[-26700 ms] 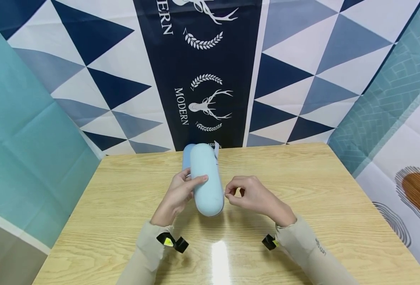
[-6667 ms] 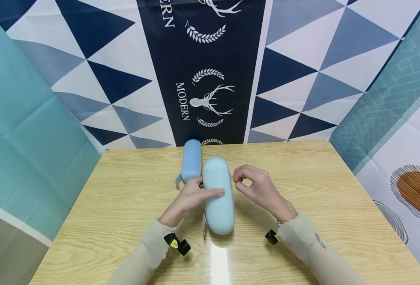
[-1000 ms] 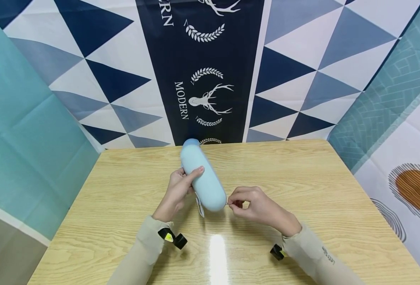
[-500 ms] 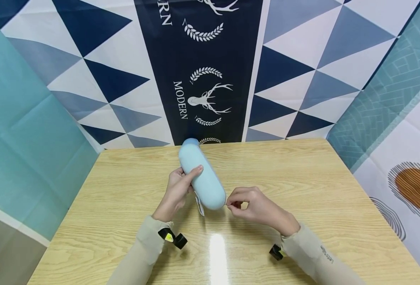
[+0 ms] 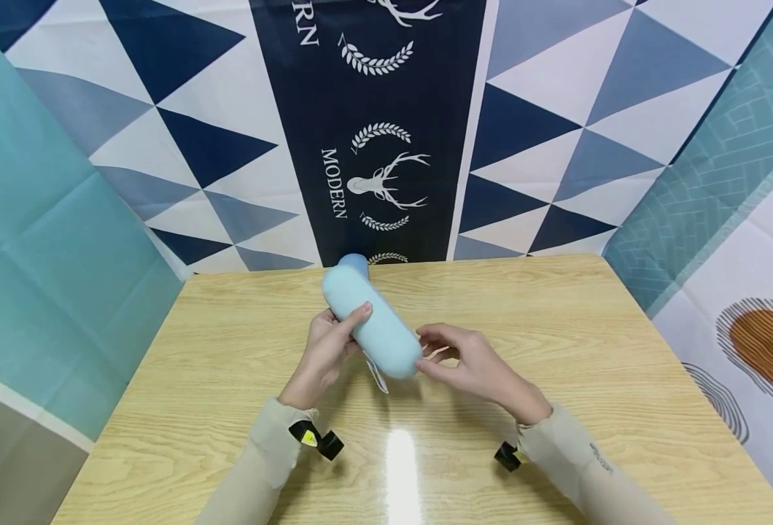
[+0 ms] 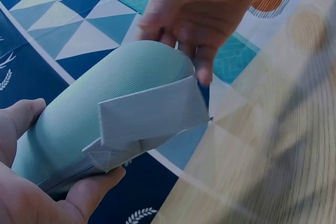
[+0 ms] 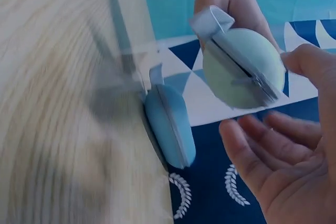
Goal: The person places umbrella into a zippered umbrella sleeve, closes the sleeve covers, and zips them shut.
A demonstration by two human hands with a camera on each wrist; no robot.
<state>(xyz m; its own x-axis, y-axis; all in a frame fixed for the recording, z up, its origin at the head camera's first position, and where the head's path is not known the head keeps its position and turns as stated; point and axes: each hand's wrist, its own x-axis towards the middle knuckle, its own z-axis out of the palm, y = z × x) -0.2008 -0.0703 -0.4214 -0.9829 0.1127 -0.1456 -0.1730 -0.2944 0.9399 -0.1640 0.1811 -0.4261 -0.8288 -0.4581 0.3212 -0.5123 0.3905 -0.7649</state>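
A light blue, rounded zippered case [image 5: 376, 321] is held off the table in my left hand [image 5: 324, 357], thumb on top and fingers beneath. It lies slanted, near end to the right. A grey fabric tab [image 6: 152, 108] sticks out by the zipper. In the right wrist view the zipper [image 7: 236, 61] runs across the case's end and looks closed there. My right hand [image 5: 468, 364] is at that end with fingers parted; its thumb is at the case's edge, and whether it touches cannot be told. A darker blue zippered case [image 7: 170, 124] stands behind, mostly hidden in the head view.
The wooden table [image 5: 229, 437] reaches back to a patterned cloth wall [image 5: 386, 109]. Teal cloth [image 5: 52, 240] hangs on the left, and a patterned cloth [image 5: 741, 292] on the right.
The right hand has let go of the small zipper pull that it pinched, and its fingers have spread. The left hand has turned the light blue case, its near end shifting slightly right and up.
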